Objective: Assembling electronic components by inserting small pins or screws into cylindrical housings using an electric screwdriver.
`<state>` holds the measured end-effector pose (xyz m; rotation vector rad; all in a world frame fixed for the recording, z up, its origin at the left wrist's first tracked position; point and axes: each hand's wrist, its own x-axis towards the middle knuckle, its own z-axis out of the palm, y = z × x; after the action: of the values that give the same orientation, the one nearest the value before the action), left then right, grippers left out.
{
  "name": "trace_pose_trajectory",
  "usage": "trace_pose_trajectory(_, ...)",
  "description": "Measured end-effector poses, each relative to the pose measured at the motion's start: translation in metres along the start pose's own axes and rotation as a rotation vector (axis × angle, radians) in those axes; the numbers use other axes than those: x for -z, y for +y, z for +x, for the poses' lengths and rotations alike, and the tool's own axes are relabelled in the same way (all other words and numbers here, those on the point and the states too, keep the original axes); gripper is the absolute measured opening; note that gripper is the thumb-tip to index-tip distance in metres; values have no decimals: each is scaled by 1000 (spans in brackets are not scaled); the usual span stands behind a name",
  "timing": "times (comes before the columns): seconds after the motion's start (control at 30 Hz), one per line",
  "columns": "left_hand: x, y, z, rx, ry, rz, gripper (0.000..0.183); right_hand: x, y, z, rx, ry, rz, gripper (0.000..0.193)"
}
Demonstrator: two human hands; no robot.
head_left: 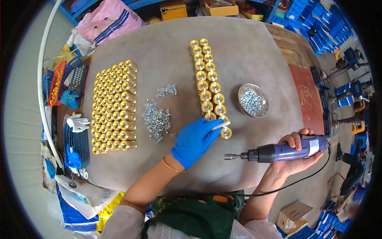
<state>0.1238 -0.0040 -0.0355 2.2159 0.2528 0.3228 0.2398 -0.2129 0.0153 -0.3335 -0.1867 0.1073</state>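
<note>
My left hand (195,138), in a blue glove, is closed on a short pale metal rod (221,125) over the near end of a double row of brass fittings (205,95). The glove partly hides the fittings there. One brass fitting (225,133) stands just beside the fingertips. My bare right hand (299,151) grips a purple electric screwdriver (278,153) lying sideways, its socket bit (230,157) pointing left, apart from the fittings. To the left of the double row, small silver nuts (157,119) lie loose on the table.
A round metal dish (253,100) of small nuts stands right of the double row. Many brass fittings (115,107) stand in a block at left. A black cord (306,173) runs from the screwdriver past my right forearm. Baskets (75,75) and a white glove (78,123) lie beyond the table's left edge.
</note>
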Motion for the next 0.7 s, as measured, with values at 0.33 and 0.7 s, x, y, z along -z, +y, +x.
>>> trace_pose_trajectory(0.33,52,-63,-38,155,145,123,14,-11,13,-2,-30,50,-23,54)
trace_pose_trajectory(0.7,29,-5,-65,444,94,-864,14,-17,41,-11,-106,94,67,53)
